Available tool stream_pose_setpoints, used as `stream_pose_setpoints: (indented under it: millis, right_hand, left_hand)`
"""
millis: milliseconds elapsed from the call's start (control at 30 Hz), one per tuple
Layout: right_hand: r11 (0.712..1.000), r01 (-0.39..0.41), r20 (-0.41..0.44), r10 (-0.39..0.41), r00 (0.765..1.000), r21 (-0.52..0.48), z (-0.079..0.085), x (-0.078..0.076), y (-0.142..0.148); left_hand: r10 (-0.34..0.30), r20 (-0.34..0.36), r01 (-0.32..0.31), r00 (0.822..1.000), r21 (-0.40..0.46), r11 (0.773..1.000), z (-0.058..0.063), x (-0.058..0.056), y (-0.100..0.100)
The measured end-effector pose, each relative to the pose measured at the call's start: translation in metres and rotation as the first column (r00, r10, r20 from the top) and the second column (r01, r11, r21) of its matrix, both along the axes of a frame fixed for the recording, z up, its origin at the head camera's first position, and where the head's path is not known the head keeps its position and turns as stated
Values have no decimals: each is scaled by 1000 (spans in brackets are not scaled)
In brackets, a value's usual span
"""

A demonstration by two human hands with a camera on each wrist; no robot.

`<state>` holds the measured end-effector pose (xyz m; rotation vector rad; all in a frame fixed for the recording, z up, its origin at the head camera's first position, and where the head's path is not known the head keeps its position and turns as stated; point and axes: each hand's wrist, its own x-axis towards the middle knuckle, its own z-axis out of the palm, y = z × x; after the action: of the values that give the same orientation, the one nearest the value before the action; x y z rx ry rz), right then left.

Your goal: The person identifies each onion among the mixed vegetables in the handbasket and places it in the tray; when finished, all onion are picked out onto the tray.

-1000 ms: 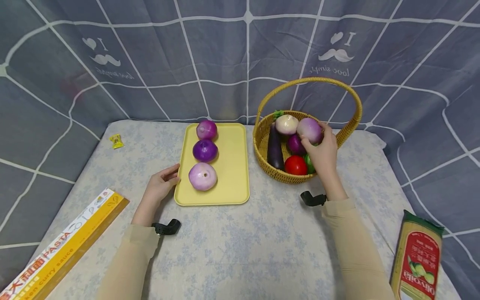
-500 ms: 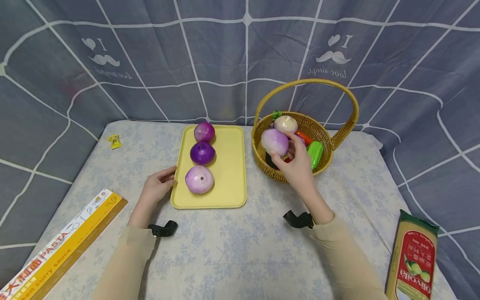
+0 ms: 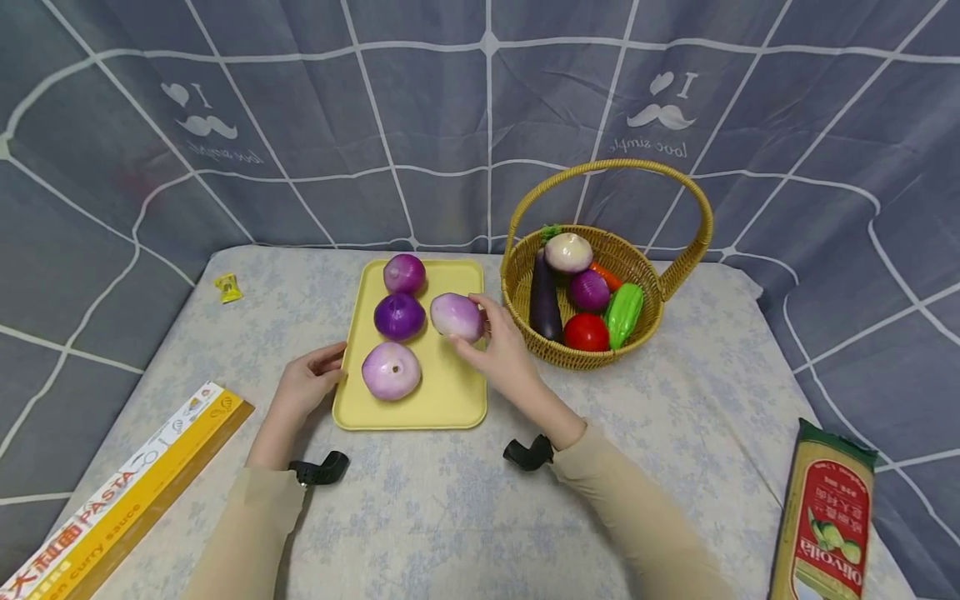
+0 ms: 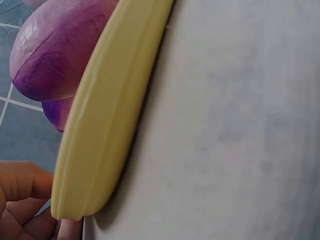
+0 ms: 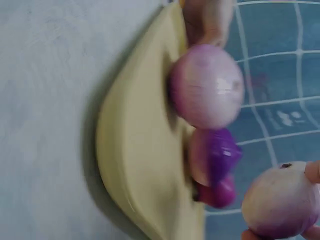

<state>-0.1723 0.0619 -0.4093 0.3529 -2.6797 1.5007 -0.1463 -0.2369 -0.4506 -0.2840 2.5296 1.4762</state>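
Holding a pale onion (image 3: 457,317) in its fingers just above the tray (image 3: 457,392), the right hand (image 3: 501,357) could drop it; a round onion may roll against the purple onion (image 3: 399,316). The left hand (image 3: 303,390) touches the tray's edge, fingers relaxed.

Pale purple-white onion (image 3: 457,317) is seen over yellow tray (image 3: 458,392); dark purple onion (image 3: 399,316) sits mid-row. Counter (image 3: 465,517) is covered in pale blue floral cloth. Basket (image 3: 570,354) is golden wicker; backdrop (image 3: 420,125) is grey with white lines.
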Motion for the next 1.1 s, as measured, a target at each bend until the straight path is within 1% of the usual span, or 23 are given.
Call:
stream_pose_setpoints:
  millis: [100,167,233,333,500,633,733,867,1000,1100]
  right_hand:
    - [999,24,22,-25,999,48,-11,-9,-15]
    - [997,45,44,-47,998,66,-17,-17,-21]
    - [995,64,50,-68,996,79,-22,-25,-25]
    - [989,87,48,-93,994,116,-25,-37,-29]
    - [979,113,54,-124,991,169,-26,-52,-35]
    - [974,132,80,-148,986,183,-26,-59,-40]
    - [974,130,80,-147,986,187,-26,-64,-44]
    - [969,126,42,-138,990,211,-24,-70,-47]
    - [953,125,1,-130,992,276,-25,-73,-49]
    - [945,124,-12,-126,992,302,-26,-74,-50]
  left_hand:
    - [-6,9,6,1000,5,1000,0,2,-2]
    - [-11,19,11,1000,18,1000,-2,2,-2]
    - [-19,27,18,999,30,999,-3,2,-3]
    - [-21,42,20,999,42,999,-5,2,-3]
    - [-19,50,17,999,40,999,-3,2,-3]
    - [-18,59,15,998,45,999,-1,2,-3]
    - [-11,68,8,998,55,998,-2,1,-3]
    - [-10,71,6,997,62,998,-2,2,-5]
    - [-14,71,9,997,64,998,-2,2,-5]
    - [-13,73,8,997,64,998,-2,3,-5]
